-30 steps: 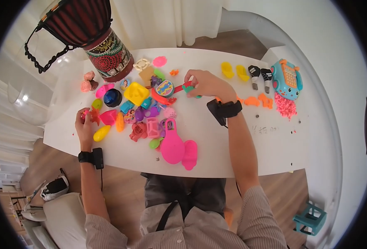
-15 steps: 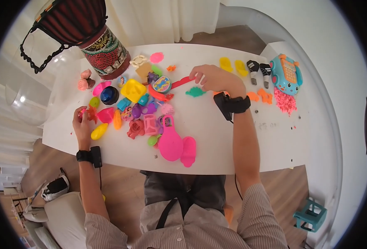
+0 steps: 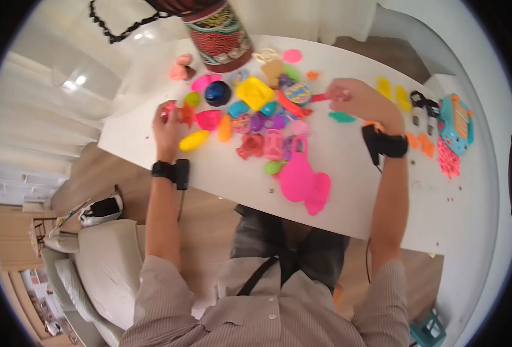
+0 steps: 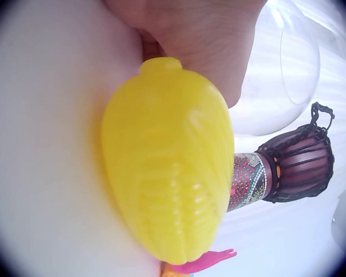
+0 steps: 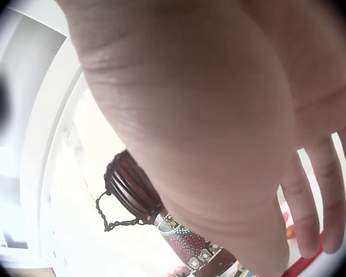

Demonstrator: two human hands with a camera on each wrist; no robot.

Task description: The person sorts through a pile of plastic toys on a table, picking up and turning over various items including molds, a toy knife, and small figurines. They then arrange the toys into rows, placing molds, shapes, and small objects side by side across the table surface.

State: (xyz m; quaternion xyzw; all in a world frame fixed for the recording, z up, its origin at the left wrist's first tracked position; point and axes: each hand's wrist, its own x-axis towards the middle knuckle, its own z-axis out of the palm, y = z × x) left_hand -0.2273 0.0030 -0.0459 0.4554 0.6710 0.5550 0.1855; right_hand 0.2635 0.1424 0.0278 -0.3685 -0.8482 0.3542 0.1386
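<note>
My left hand (image 3: 166, 134) is at the left of the table, pinching a small pink toy (image 3: 169, 107) between thumb and fingers. Beside it lies a yellow oval toy (image 3: 194, 140). In the left wrist view this yellow toy (image 4: 168, 167) shows ribbed grooves and a stub at one end, and it hides most of the hand. Over the right end of a flat red strip (image 3: 320, 98) hovers my right hand (image 3: 364, 103). The right wrist view shows its fingers (image 5: 303, 213) fairly straight, overlapping the red strip (image 5: 303, 263). A flat green piece (image 3: 341, 117) lies just below that hand.
A heap of toys surrounds a yellow tray-like piece (image 3: 254, 93) mid-table. A drum (image 3: 218, 37) stands behind. Pink paddle-shaped toys (image 3: 296, 178) lie near the front edge. On the right are a toy telephone (image 3: 456, 124), pink beads (image 3: 449, 159) and yellow pieces (image 3: 384, 88).
My right hand has let go of the green piece, which lies on the table, and has moved to the red strip's end. The head view has turned, shifting the table rightward. Left hand still pinches the pink toy.
</note>
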